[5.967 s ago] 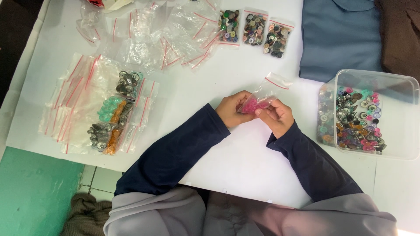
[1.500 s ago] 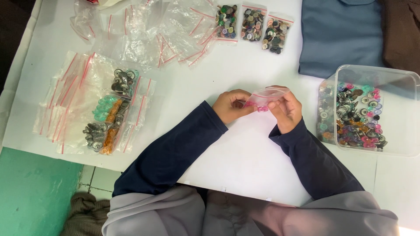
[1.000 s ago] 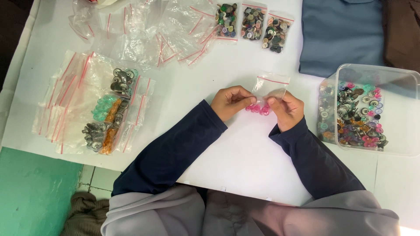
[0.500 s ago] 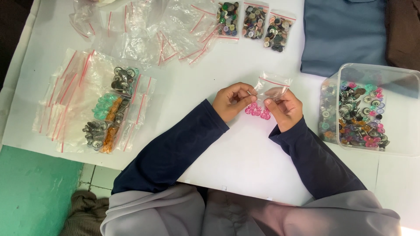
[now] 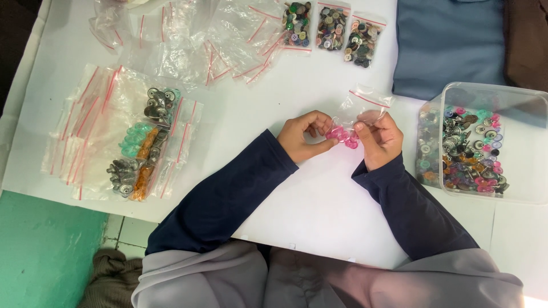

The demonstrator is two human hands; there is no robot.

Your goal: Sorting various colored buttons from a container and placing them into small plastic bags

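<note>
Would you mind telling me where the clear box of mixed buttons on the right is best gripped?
Grip the clear box by its two long side walls, coming from above. It stands open and upright, full of loose buttons, so it must stay level.

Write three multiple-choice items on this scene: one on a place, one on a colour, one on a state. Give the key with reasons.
1. Where is the clear plastic box of mixed buttons?
A. by the right hand
B. by the left hand
C. on the floor

2. What colour are the buttons in the small bag held by both hands?
A. green
B. pink
C. black

3. How do the three filled bags at the table's far edge lie?
A. stacked
B. inside the box
C. side by side

Key: 1 A, it sits on the table just beyond the right hand; 2 B, they show pink between the fingers; 3 C, they form a row.
</note>
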